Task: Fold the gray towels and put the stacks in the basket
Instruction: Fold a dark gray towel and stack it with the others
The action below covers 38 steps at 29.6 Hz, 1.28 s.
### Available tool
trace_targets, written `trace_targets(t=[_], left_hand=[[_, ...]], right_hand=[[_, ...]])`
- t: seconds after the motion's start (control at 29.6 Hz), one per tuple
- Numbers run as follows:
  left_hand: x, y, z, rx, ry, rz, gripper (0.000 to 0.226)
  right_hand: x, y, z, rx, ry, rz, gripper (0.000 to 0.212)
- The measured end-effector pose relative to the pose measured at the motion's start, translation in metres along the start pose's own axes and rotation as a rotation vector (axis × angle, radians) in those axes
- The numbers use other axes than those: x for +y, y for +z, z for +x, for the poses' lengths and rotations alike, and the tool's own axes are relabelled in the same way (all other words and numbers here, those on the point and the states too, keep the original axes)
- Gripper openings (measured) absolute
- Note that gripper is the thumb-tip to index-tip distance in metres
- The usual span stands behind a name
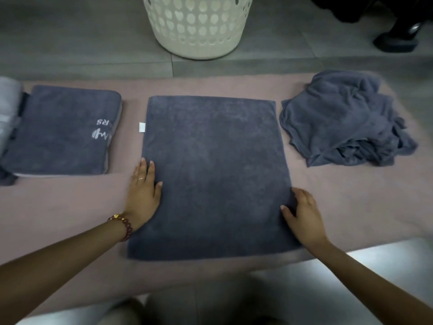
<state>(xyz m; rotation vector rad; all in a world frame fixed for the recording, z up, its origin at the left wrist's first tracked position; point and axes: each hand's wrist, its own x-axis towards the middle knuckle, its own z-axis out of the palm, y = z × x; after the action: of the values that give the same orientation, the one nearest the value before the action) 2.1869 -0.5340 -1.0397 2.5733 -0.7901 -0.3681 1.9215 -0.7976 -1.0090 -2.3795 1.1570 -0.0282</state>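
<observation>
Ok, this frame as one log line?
flat towel: centre | left hand: flat on its left edge | right hand: touches its right edge | folded stack: left | crumpled pile: right | basket: behind

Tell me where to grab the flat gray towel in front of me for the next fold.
Probably the two near corners, one in each hand, coming from your side. The flat gray towel lies smooth and runs longer front to back, so lifting its near edge to the far edge halves it. Your left hand and right hand rest at its side edges.
</observation>
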Motion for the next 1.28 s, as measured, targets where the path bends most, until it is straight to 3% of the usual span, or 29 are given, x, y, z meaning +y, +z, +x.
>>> trace_targets(t=[0.17, 0.3, 0.47, 0.64, 0.78, 0.85, 0.98, 1.12, 1.18, 1.28], left_hand=[[0.006, -0.011, -0.043, 0.157, -0.21, -0.359, 0.062], [-0.005, -0.019, -0.075, 0.092, -0.397, -0.518, 0.048], [-0.023, -0.024, -0.112, -0.055, -0.292, -0.565, 0.017], [-0.027, -0.027, -0.128, 0.01, -0.034, -0.407, 0.044], [-0.038, -0.027, -0.132, -0.038, 0.179, -0.258, 0.033], [-0.042, -0.024, -0.135, -0.118, 0.186, -0.2, 0.035], [-0.047, -0.024, -0.133, -0.24, 0.167, -0.081, 0.07], [-0.042, -0.027, -0.128, -0.157, 0.214, -0.061, 0.058], [-0.042, -0.029, -0.129, -0.109, 0.252, -0.063, 0.054], [-0.042, -0.035, -0.13, -0.025, 0.298, -0.126, 0.038]], right_hand=[[-0.004, 0.004, -0.029, 0.029, 0.189, 0.334, 0.046], [0.002, 0.003, -0.046, 0.078, 0.162, 0.358, 0.044], [0.003, 0.002, -0.063, 0.151, 0.084, 0.366, 0.044], [0.018, -0.005, -0.06, 0.162, -0.089, 0.182, 0.032], [0.033, -0.006, -0.059, 0.157, -0.12, 0.045, 0.031], [0.038, -0.003, -0.06, 0.088, -0.085, 0.067, 0.035], [0.037, -0.008, -0.065, -0.055, -0.098, 0.085, 0.043], [0.037, -0.014, -0.069, -0.271, -0.178, -0.023, 0.09], [0.041, -0.014, -0.07, -0.256, -0.201, -0.01, 0.087], [0.042, -0.014, -0.071, -0.096, -0.263, -0.013, 0.069]])
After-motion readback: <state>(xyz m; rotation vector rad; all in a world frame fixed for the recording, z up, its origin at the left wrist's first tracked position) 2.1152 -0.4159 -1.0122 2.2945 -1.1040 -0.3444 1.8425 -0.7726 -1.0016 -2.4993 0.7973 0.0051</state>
